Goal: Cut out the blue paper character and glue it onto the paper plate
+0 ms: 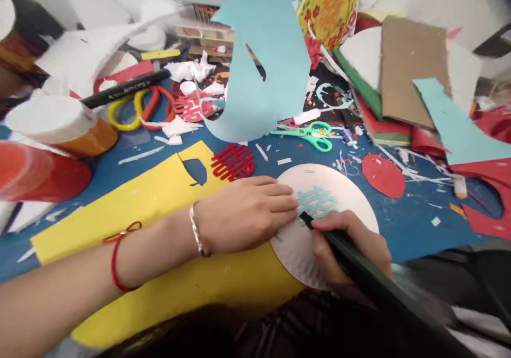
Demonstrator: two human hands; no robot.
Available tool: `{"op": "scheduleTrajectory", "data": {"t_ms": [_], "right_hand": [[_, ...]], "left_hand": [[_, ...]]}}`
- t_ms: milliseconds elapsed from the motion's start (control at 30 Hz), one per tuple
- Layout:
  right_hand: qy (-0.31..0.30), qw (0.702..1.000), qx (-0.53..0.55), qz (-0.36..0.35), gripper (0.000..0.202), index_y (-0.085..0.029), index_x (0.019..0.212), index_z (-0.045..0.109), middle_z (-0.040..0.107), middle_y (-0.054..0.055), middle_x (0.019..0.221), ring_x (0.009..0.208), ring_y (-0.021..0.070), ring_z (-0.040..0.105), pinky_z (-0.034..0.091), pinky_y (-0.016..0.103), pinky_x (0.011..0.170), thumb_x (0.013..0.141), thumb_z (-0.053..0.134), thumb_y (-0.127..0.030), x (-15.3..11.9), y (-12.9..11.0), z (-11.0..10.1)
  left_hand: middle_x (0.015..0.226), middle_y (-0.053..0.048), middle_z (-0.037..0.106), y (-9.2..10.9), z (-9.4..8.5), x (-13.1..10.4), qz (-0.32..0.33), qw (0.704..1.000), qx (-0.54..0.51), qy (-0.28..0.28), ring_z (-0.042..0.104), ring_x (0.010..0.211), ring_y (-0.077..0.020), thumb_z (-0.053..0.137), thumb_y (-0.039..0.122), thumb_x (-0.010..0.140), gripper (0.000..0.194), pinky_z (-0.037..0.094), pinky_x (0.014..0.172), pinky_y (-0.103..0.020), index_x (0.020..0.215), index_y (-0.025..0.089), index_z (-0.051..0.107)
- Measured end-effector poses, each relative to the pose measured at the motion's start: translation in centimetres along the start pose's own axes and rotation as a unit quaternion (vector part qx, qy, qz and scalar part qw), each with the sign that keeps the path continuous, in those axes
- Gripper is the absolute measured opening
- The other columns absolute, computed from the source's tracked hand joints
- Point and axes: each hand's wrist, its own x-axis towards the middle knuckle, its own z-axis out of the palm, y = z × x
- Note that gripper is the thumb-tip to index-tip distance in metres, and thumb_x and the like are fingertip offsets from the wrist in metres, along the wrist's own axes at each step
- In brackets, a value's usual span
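My left hand [249,214] lies flat, its fingertips pressing the left part of a white round paper plate [355,193] beside a light blue lattice-like paper cutout [319,201]. My right hand [351,241] grips a long dark pen-like tool [351,254]; its black flat tip is at the cutout's lower edge. Whether the tip is a blade or a nib I cannot tell. Beneath the plate and my left arm is a yellow paper sheet [151,188] with a cut-out hole. A red lattice cutout [233,161] lies just beyond my left hand.
Green-handled scissors [307,133] lie behind the plate. A large light blue sheet [271,81] rises at the back. On the left are jars [64,121], a black marker [125,88] and red-yellow scissor handles [139,108]. Cardboard [415,71], a red disc [383,175] and paper scraps lie right.
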Motion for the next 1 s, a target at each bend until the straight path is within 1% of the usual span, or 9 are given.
{"op": "scheduleTrajectory", "data": {"t_ms": [200,333,400,467,533,667,767,900,1000], "right_hand": [[-0.008,0.997,0.05,0.055,0.011,-0.026,0.08,0.06,0.059,-0.007,0.061,0.047,0.0102,0.05,0.038,0.023,0.048,0.076,0.058,-0.016,-0.1,0.1,-0.3],[-0.007,0.989,0.14,0.046,0.011,-0.026,0.079,0.061,0.062,-0.003,0.073,0.064,0.0143,0.057,0.043,0.026,0.059,0.077,0.057,-0.016,2.2,1.4,-2.1],[-0.084,0.98,0.18,-0.001,0.014,-0.025,0.072,0.061,0.061,0.0,0.082,0.08,0.0173,0.058,0.045,0.028,0.07,0.074,0.053,-0.014,4.6,2.2,-3.4],[-0.152,0.969,0.194,-0.01,0.015,-0.023,0.066,0.057,0.061,0.001,0.084,0.083,0.0184,0.058,0.045,0.031,0.075,0.071,0.05,-0.012,7.4,2.8,-4.3],[-0.269,0.952,0.147,0.019,0.013,-0.023,0.06,0.047,0.061,0.001,0.077,0.077,0.0198,0.058,0.045,0.031,0.067,0.072,0.051,-0.018,10.0,3.0,-4.7],[-0.421,0.907,0.003,0.032,0.005,-0.02,0.07,0.058,0.065,0.004,0.078,0.071,0.0213,0.058,0.043,0.032,0.06,0.068,0.055,-0.017,13.6,2.3,-3.5],[-0.494,0.868,-0.05,0.0,0.01,-0.019,0.073,0.058,0.064,0.002,0.074,0.067,0.0186,0.056,0.041,0.029,0.057,0.069,0.053,-0.012,14.7,1.6,-2.3],[-0.563,0.826,0.021,-0.024,0.015,-0.018,0.077,0.057,0.066,0.003,0.082,0.073,0.0172,0.058,0.046,0.028,0.064,0.072,0.048,-0.007,14.6,1.5,-1.6],[-0.568,0.818,0.075,-0.053,0.015,-0.017,0.078,0.056,0.066,0.005,0.088,0.079,0.0171,0.059,0.049,0.028,0.07,0.074,0.047,-0.006,14.4,2.0,-1.8]], "left_hand": [[0.109,-0.011,0.07,0.2,0.1,-0.3,-0.001,1.0,0.002,0.009,0.064,0.101,-0.0246,0.032,0.015,0.1,0.038,0.052,0.089,-0.039,0.102,0.008,0.069],[0.103,-0.012,0.07,0.2,0.4,-0.4,0.001,1.0,0.008,0.014,0.064,0.099,-0.0253,0.034,0.015,0.098,0.035,0.053,0.088,-0.041,0.099,0.009,0.069],[0.098,-0.013,0.07,0.2,0.5,-0.4,0.003,1.0,0.008,0.014,0.064,0.098,-0.0263,0.035,0.014,0.097,0.034,0.054,0.086,-0.041,0.099,0.008,0.069],[0.094,-0.013,0.069,0.2,0.5,-0.4,0.004,1.0,0.008,0.014,0.064,0.096,-0.0271,0.036,0.013,0.097,0.033,0.055,0.084,-0.042,0.098,0.007,0.069],[0.091,-0.013,0.068,0.2,0.6,-0.4,0.0,1.0,0.01,0.014,0.063,0.095,-0.0267,0.037,0.014,0.097,0.032,0.055,0.084,-0.042,0.099,0.008,0.069],[0.091,-0.012,0.067,0.3,0.6,-0.6,-0.011,1.0,0.007,0.012,0.062,0.094,-0.025,0.037,0.014,0.096,0.031,0.054,0.084,-0.04,0.101,0.01,0.067],[0.091,-0.012,0.066,0.4,0.6,-0.7,-0.013,1.0,0.003,0.017,0.061,0.092,-0.0253,0.039,0.015,0.095,0.03,0.054,0.083,-0.041,0.102,0.01,0.067],[0.089,-0.011,0.066,0.4,0.6,-0.7,-0.02,1.0,0.001,0.017,0.061,0.089,-0.0245,0.041,0.015,0.094,0.028,0.053,0.081,-0.039,0.1,0.011,0.068],[0.088,-0.01,0.066,0.4,0.6,-0.6,-0.021,1.0,-0.001,0.023,0.061,0.087,-0.0241,0.042,0.014,0.092,0.027,0.053,0.079,-0.038,0.099,0.011,0.068]]}}
